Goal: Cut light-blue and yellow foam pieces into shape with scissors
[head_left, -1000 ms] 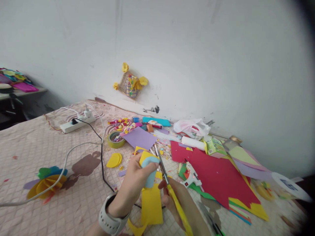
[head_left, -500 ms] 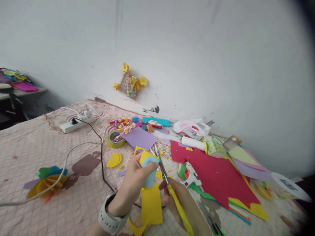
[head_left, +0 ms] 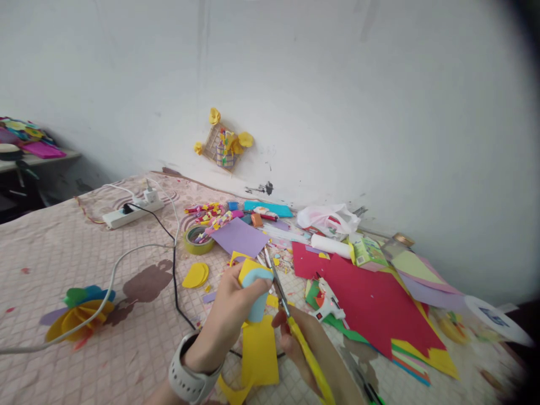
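From my remote seat, I watched both hands at work over the cloth-covered surface [head_left: 143, 360]. I had the left hand [head_left: 223, 312], with a pale watch [head_left: 189, 374] on its wrist, grasping a light-blue piece [head_left: 258, 306] together with a yellow piece [head_left: 250, 268]; its thumb pressed on the blue. I had the right hand [head_left: 310, 337] clenched around the yellow handles of the scissors [head_left: 295, 332], their blades pointing away from me and running just beside the right edge of the held pieces. I could not tell whether any of the material lay between the blades.

Below the held pieces I saw a yellow sheet [head_left: 260, 360] lying on the surface, with a curved yellow scrap [head_left: 234, 391] at its lower left. Beyond the left hand lay a purple sheet [head_left: 241, 237], with a roll of tape [head_left: 199, 246] at its left and rounded yellow cutouts [head_left: 196, 275] nearer me. To the right of the scissors I made out a white glue gun [head_left: 329, 304] beside large red sheets [head_left: 371, 304]. On the left, a white cord [head_left: 113, 275] passed across a multicoloured flower [head_left: 84, 315], and a power strip [head_left: 134, 214] sat farther back.
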`<state>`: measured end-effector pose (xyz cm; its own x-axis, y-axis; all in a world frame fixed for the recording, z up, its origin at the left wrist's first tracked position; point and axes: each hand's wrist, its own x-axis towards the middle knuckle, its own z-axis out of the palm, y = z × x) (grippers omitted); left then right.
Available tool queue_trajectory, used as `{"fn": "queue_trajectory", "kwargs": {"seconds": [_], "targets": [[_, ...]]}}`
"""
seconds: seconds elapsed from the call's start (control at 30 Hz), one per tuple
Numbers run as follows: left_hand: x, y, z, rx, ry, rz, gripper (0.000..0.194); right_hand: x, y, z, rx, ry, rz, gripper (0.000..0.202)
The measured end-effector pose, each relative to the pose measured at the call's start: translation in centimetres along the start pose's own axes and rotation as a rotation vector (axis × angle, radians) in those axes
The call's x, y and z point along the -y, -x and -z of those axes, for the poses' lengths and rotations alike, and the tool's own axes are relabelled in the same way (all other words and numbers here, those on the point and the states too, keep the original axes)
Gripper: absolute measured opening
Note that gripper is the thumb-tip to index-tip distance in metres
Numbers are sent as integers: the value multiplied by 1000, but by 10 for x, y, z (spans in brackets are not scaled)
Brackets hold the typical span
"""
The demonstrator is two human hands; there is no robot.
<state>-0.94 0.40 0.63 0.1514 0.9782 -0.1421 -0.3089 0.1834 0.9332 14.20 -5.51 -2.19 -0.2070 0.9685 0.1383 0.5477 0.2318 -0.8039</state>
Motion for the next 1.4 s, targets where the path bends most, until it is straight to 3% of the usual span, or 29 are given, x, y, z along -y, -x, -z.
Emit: {"fn": "queue_trajectory", "kwargs": {"seconds": [0.9,1.4], "targets": [[-1,-1,-1,-30,-23,5,13,6,-1,4,23,5,16,43],[0,0,-1,-37,4,10,13,-2,-2,4,65,-39,-62,48]]}}
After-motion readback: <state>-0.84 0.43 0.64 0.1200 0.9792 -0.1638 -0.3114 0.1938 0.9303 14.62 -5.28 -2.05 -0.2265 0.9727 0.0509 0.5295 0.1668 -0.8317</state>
